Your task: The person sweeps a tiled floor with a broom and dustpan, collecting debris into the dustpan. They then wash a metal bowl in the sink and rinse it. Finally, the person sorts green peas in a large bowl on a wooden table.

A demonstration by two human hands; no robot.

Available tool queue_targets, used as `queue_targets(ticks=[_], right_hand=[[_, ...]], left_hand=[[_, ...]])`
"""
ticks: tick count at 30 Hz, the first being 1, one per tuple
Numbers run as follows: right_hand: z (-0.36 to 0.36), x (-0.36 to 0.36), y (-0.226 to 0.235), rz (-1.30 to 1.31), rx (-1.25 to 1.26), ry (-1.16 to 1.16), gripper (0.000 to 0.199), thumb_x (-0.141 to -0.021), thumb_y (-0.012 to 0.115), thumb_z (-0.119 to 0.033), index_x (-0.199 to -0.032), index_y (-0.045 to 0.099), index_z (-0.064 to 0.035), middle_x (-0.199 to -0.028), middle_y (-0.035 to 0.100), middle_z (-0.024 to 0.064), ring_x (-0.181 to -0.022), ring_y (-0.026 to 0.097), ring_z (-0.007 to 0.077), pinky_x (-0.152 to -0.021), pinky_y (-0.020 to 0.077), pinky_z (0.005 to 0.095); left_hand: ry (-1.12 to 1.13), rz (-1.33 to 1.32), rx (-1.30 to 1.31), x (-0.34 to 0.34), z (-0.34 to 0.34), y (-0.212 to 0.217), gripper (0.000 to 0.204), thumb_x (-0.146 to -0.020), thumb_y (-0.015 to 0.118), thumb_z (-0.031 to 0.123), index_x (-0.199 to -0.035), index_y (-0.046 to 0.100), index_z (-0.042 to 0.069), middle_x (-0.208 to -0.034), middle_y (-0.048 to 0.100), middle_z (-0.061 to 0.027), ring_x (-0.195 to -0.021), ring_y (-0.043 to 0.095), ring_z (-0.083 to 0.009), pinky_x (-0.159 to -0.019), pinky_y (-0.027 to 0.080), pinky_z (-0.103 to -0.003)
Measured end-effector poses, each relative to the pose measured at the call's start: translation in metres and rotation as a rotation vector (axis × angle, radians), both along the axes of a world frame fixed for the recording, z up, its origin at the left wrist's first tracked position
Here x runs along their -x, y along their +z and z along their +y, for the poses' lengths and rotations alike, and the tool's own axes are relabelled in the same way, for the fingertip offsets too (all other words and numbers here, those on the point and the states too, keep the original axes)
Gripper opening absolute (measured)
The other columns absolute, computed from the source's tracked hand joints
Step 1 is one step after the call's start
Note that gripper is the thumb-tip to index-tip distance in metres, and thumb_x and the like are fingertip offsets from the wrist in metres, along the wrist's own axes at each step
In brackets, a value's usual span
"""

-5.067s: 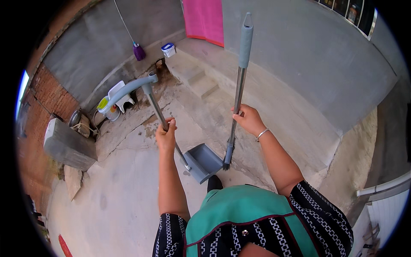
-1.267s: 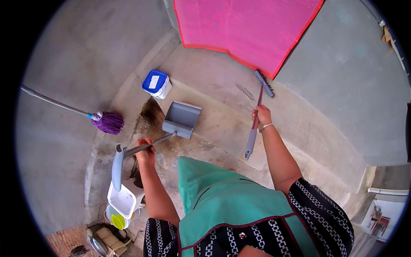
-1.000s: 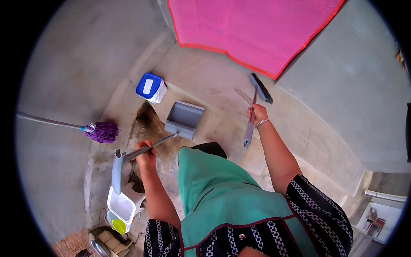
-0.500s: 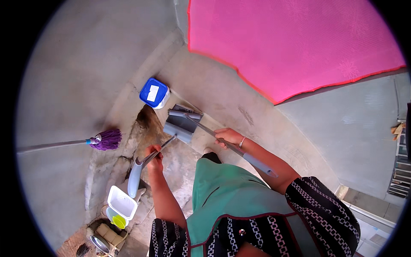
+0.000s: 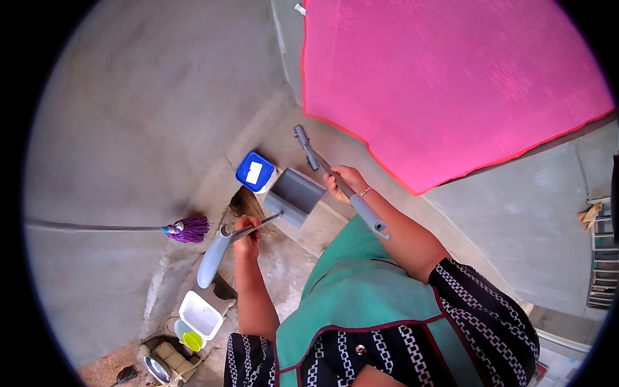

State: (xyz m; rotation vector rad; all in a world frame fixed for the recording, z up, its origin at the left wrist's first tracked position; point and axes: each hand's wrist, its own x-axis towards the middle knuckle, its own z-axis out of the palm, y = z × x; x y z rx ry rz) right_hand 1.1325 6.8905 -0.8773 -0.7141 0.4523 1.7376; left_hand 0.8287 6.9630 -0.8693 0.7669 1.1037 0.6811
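A grey long-handled dustpan (image 5: 296,193) is held by its shaft in my left hand (image 5: 246,233), whose fingers are wrapped round it. Its thick pale-grey grip points down to the left, and its pan with a toothed edge shows a bare inside. My right hand (image 5: 345,183) is closed round the shaft of a grey broom (image 5: 367,216). The broom's narrow bristled head is raised past the pan's right side, apart from it. Close to the pan's left edge is a white bucket with a blue lid (image 5: 255,171).
A purple string mop (image 5: 188,229) leans at the left. Lower left are a white rectangular tub (image 5: 200,315), a lime-green cup (image 5: 191,340) and a round metal-rimmed item (image 5: 157,369). A pink cloth (image 5: 445,84) with a red border hangs at upper right. Slatted bars (image 5: 599,258) stand far right.
My right hand has lifted the broom head out of the dustpan and over to its right. The dustpan stays in my left hand. The whole view has shifted slightly.
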Motion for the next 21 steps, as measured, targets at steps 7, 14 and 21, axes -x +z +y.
queue_targets(ticks=[7,14,21], right_hand=[[0.122,-0.044,-0.012,0.062,0.020,-0.235,0.014,-0.085,0.042,-0.008,-0.087,0.038,0.0052,-0.073,0.049,0.0135,-0.057,0.053,0.0171,-0.050,0.0484,0.0251],[0.223,-0.105,-0.074,-0.283,0.108,0.150,0.006,-0.081,0.043,-0.005,-0.083,0.040,-0.0002,-0.067,0.049,0.0118,-0.053,0.052,0.0193,-0.043,0.0441,0.0299],[0.282,-0.094,-0.151,-0.646,0.223,0.318,0.005,-0.081,0.044,-0.009,-0.081,0.042,-0.0052,-0.064,0.048,0.0103,-0.047,0.048,0.0185,-0.038,0.0399,0.0310]], left_hand=[[-0.041,-0.008,0.035,-0.089,0.090,-0.015,0.036,-0.085,0.042,0.035,-0.061,0.051,0.010,-0.059,0.053,-0.0027,-0.040,0.040,-0.0093,-0.037,0.030,-0.022],[0.145,0.047,0.103,-0.138,0.137,-0.037,0.030,-0.083,0.043,0.034,-0.065,0.052,0.012,-0.063,0.053,-0.0008,-0.044,0.041,-0.0089,-0.040,0.031,-0.022],[0.347,0.052,0.179,-0.091,0.085,-0.073,0.030,-0.083,0.045,0.034,-0.067,0.053,0.010,-0.066,0.054,-0.0032,-0.045,0.043,-0.0107,-0.042,0.032,-0.022]])
